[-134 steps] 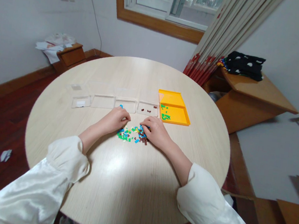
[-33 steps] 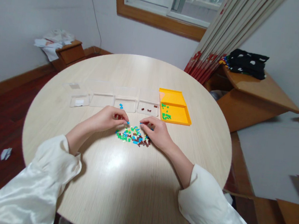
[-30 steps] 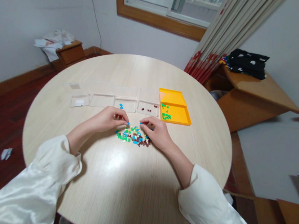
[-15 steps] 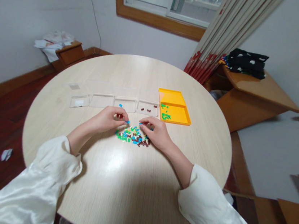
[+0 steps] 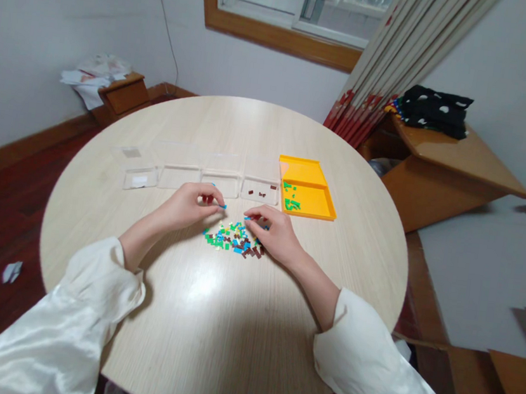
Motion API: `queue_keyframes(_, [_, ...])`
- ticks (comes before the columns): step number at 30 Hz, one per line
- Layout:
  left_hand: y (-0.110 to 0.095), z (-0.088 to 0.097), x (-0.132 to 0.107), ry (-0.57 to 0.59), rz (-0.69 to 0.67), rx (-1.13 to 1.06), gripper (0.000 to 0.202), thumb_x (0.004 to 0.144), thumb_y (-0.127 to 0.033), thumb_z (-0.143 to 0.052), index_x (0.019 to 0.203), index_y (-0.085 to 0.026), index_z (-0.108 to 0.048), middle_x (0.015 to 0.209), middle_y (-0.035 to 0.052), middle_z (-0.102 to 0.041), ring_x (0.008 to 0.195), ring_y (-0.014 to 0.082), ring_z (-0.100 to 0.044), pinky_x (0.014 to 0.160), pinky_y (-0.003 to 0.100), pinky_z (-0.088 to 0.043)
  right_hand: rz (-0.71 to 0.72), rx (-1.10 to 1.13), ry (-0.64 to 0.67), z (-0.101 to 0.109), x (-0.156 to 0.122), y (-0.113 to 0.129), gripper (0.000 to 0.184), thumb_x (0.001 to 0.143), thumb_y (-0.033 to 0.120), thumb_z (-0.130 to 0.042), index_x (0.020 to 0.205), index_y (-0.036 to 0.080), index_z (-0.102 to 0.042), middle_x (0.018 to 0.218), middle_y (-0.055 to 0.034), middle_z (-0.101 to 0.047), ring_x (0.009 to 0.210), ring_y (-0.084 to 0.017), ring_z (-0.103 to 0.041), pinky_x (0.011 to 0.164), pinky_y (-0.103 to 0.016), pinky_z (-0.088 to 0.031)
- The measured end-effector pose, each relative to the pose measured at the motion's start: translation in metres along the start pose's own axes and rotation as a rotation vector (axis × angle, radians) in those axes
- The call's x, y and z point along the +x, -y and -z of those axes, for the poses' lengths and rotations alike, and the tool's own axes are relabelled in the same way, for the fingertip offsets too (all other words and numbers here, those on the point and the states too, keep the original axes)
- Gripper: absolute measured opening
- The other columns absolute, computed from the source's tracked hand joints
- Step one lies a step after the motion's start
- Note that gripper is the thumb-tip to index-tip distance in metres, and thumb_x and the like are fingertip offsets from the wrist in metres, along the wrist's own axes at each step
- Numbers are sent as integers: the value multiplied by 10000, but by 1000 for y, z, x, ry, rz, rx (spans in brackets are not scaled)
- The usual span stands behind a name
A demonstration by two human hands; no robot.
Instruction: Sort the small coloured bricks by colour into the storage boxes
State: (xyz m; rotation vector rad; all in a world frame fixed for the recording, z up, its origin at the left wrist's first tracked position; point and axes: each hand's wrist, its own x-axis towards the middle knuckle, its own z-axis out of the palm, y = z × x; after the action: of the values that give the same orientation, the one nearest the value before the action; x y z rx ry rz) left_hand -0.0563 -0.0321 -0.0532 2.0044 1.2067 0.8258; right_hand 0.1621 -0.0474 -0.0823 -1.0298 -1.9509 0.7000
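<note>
Between thumb and fingertips my left hand point(image 5: 192, 206) pinches a small blue building brick point(image 5: 224, 206), just in front of a clear box point(image 5: 219, 184). My right hand point(image 5: 275, 230) is closed in a pinch on another blue brick point(image 5: 247, 219) at the pile's right side. Below and between both hands lies a pile of small bricks point(image 5: 231, 239) in green, blue, brown, yellow and white. Part of that pile is hidden under my right hand. A blue brick in the clear box shows only a sliver behind my left fingers.
Open clear boxes stand in a row on the round table point(image 5: 206, 343). One clear box point(image 5: 259, 201) holds several brown bricks; the yellow box point(image 5: 318, 215) at the right end holds green ones. The leftmost box point(image 5: 126, 186) has a white label. A curtain point(image 5: 406, 48) hangs behind.
My left hand has moved slightly up and away from the pile with its blue brick, toward the clear box. My right hand has barely moved.
</note>
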Motion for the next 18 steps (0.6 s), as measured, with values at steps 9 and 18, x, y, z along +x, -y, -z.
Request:
queue_keyframes(9, [26,0,10,-529,167,115,91,657,-197,-608,696,-162,-682,652,8,-636,608,127,-501,592,239,-404,4,-17,15,0,-1,2,84,782,136,-599,813,173,-667,776,-23,-678,704,-123,-603,680,-251,-481])
queue_keyframes(18, [42,-3,13,-516,189,164,179,663,-200,-555,735,-155,-712,724,29,-693,651,146,-559,649,254,-430,-6,-6,27,0,-1,3,84,784,144,-594,802,176,-669,769,-22,-678,698,-123,-603,671,-249,-480])
